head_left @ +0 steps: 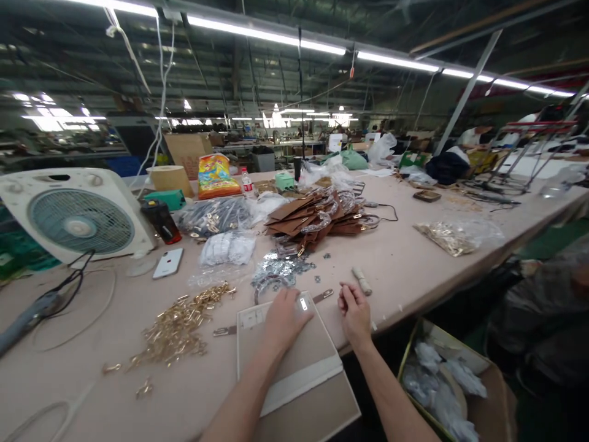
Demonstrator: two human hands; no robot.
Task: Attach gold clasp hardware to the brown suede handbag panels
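A flat beige bag piece [294,362] with a pale strip across it lies at the table's front edge. Brown straps with metal ends, a left strap [224,331] and a right strap [323,296], stick out from its sides. My left hand [283,319] rests on its upper part, fingers curled at the top edge and thumb beside a small metal fitting [303,303]. Right of the piece, my right hand [354,310] is closed in a pinch above the table; whatever is between its fingertips is too small to make out.
Gold metal fittings [177,328] are heaped at left, silver plates [280,269] ahead. Beyond lie stacked brown bag pieces [317,218]. A phone [168,263], a fan [80,212] and a rolled cloth [361,281] are on the table. A carton [494,393] with plastic stands below right.
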